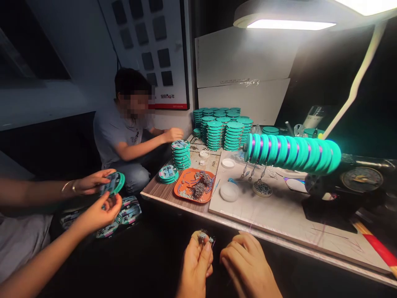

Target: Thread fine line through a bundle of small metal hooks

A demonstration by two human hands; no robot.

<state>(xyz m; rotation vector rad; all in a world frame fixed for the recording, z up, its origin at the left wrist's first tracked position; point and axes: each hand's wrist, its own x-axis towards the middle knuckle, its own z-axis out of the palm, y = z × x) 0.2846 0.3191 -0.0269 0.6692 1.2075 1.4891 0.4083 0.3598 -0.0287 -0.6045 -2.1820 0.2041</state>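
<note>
My left hand (198, 263) is closed at the front of the table, low in the view. Small grey metal pieces (203, 238) stick out between its thumb and fingers; their exact kind is too small to make out. My right hand (246, 263) is beside it, apart from it, with its fingers curled together and their tips turned away. Anything in that hand is hidden. A thin purple strand shows just above its knuckles. Beyond my hands, a row of teal spools (293, 153) is lined up on a machine's shaft, with purple line showing between them.
An orange tray (178, 194) holds small metal parts. Stacked teal spools (214, 134) stand behind it. A round dish of grey beads (262, 189) sits on the board (248, 215). At left, a co-worker's hands (107, 198) hold a teal spool; another person sits beyond. A lamp (285, 16) hangs above.
</note>
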